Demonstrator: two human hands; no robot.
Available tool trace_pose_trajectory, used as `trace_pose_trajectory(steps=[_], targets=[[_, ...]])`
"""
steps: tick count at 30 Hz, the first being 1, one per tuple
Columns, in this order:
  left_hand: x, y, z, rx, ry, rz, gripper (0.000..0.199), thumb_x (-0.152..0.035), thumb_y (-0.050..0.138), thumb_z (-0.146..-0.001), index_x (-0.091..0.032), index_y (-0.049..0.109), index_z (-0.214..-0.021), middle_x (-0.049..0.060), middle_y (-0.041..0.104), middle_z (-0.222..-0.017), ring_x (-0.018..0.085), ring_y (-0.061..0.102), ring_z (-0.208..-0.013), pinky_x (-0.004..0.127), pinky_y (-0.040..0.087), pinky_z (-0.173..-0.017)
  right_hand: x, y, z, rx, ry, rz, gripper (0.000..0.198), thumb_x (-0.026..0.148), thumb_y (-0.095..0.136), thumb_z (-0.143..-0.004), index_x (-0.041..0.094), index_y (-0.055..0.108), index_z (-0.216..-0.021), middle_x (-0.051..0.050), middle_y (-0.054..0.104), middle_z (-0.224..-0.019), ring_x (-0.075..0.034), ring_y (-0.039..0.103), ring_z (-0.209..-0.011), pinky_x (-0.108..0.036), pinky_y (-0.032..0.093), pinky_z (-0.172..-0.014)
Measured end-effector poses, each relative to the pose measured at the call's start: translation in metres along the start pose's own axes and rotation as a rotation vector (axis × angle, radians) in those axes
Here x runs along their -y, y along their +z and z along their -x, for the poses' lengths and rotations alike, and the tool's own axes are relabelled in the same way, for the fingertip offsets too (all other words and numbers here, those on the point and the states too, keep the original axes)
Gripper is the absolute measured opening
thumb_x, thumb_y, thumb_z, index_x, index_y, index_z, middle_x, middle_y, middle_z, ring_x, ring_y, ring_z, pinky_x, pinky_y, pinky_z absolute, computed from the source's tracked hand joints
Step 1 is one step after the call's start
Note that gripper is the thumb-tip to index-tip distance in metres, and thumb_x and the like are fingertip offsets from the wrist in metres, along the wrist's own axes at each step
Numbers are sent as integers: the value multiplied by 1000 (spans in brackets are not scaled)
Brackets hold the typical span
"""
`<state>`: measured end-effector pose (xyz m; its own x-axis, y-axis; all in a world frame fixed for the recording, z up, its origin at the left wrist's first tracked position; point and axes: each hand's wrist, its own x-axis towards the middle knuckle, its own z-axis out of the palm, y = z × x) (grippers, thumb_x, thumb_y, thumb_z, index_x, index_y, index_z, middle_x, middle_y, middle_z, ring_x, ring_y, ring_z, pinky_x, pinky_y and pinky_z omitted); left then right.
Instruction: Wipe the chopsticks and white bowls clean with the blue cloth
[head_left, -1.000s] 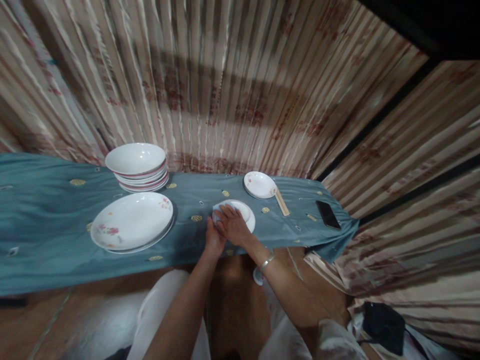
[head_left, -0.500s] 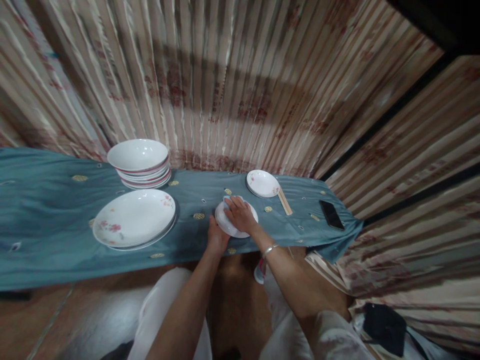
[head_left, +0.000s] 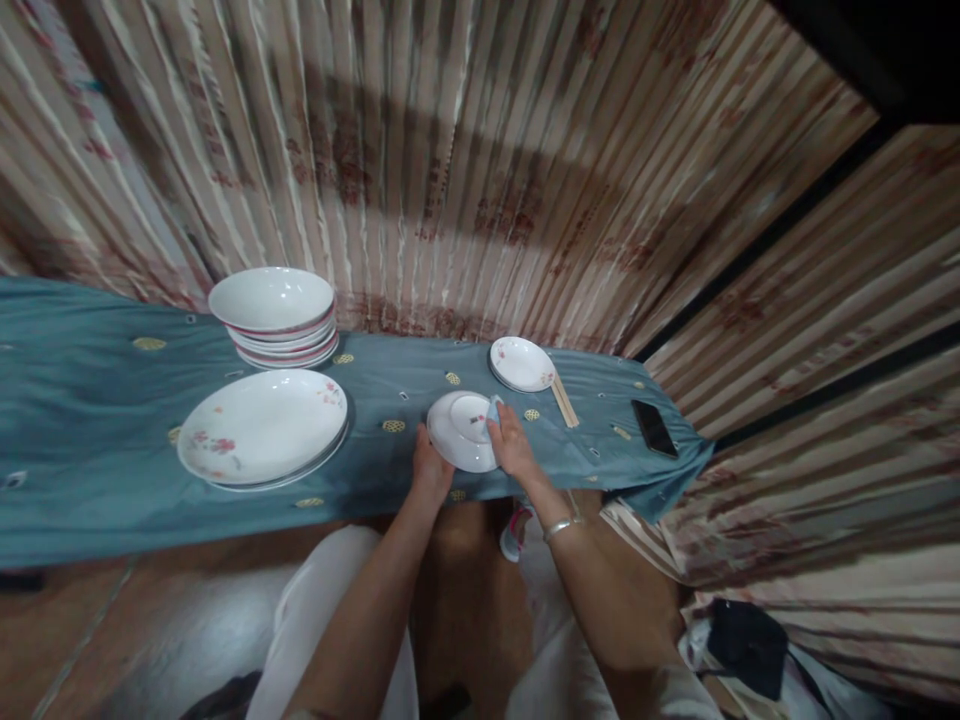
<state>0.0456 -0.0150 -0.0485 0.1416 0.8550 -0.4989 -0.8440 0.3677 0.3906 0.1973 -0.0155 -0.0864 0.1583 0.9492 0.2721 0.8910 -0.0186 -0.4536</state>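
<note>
A small white plate [head_left: 450, 432] is held bottom side up over the front part of the cloth-covered table, its foot ring and a dark mark showing. My left hand [head_left: 433, 468] grips the plate's left edge, with the fingers partly hidden beneath it. At the right rim, my right hand [head_left: 513, 440] is closed on a light blue cloth [head_left: 493, 408], which touches the plate. Behind the hands lies a short stack of small flowered plates [head_left: 523, 363], with wooden chopsticks [head_left: 565, 402] beside it.
Large oval flowered plates [head_left: 262, 425] are stacked at the left, in front of a pile of white bowls [head_left: 271, 300]. A black phone [head_left: 654, 428] lies near the right end of the teal tablecloth [head_left: 390, 385]. Pleated curtains [head_left: 420, 150] hang behind the table.
My right hand has slid with the cloth from the plate's middle to its right edge, uncovering the underside. My left hand keeps its hold on the left edge.
</note>
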Motion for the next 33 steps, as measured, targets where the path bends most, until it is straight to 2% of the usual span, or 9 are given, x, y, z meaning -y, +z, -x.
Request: trace_pose_trajectory(steps=[4, 8, 14, 18, 21, 25, 29, 33], targets=[[1, -1, -1, -13, 14, 4, 47, -40, 25, -96, -15, 64, -103, 9, 69, -112, 20, 55, -119, 32, 44, -99, 5, 7, 16, -62, 84, -59, 62, 45, 21, -95, 5, 34, -141, -19, 39, -144, -24, 28, -138, -43, 28, -110], [3, -2, -3, -4, 46, 10, 47, -37, 24, -96, -16, 65, -97, 9, 68, -113, 18, 54, -120, 30, 43, -100, 13, 13, 30, -152, 108, -85, 63, 45, 18, -95, 4, 33, -141, -22, 38, -144, -26, 27, -138, -48, 28, -109], [3, -5, -6, 25, 69, -1, 47, -39, 24, -96, -18, 66, -94, 9, 68, -114, 18, 52, -122, 31, 42, -100, 31, 20, 60, -290, 76, -51, 58, 40, 20, -97, 8, 24, -145, -23, 31, -146, -29, 25, -139, -52, 31, -106], [2, -4, -3, 23, 61, -1, 49, -39, 23, -96, -16, 66, -92, 11, 67, -115, 19, 54, -120, 30, 42, -100, 49, 23, 83, -303, -11, -17, 55, 31, 24, -97, 11, 18, -147, -22, 23, -150, -30, 16, -141, -57, 30, -106], [1, -3, -1, 31, 51, 8, 51, -40, 22, -96, -15, 66, -90, 11, 70, -108, 21, 58, -115, 31, 45, -98, 61, 22, 95, -262, -117, 17, 54, 22, 28, -95, 11, 18, -148, -19, 19, -153, -30, 9, -143, -58, 29, -107], [2, -4, 0, -16, 28, 12, 48, -42, 26, -95, -15, 66, -88, 11, 72, -94, 22, 63, -107, 33, 48, -93, 73, 10, 95, -92, -295, 116, 52, 11, 32, -90, 10, 36, -142, -16, 29, -150, -29, 10, -143, -53, 28, -109], [2, -9, -2, -76, -1, 9, 42, -43, 34, -93, -15, 64, -84, 10, 72, -82, 20, 66, -100, 32, 48, -94, 83, -13, 71, 150, -481, 173, 50, 9, 38, -87, 13, 44, -137, -11, 38, -147, -27, 20, -140, -47, 26, -111], [3, -10, -3, -22, -12, 50, 45, -44, 33, -93, -13, 63, -81, 11, 71, -82, 19, 66, -97, 31, 47, -94, 94, -28, 39, 259, -580, 198, 43, 14, 37, -91, 15, 49, -132, -9, 45, -142, -24, 28, -136, -43, 28, -110]])
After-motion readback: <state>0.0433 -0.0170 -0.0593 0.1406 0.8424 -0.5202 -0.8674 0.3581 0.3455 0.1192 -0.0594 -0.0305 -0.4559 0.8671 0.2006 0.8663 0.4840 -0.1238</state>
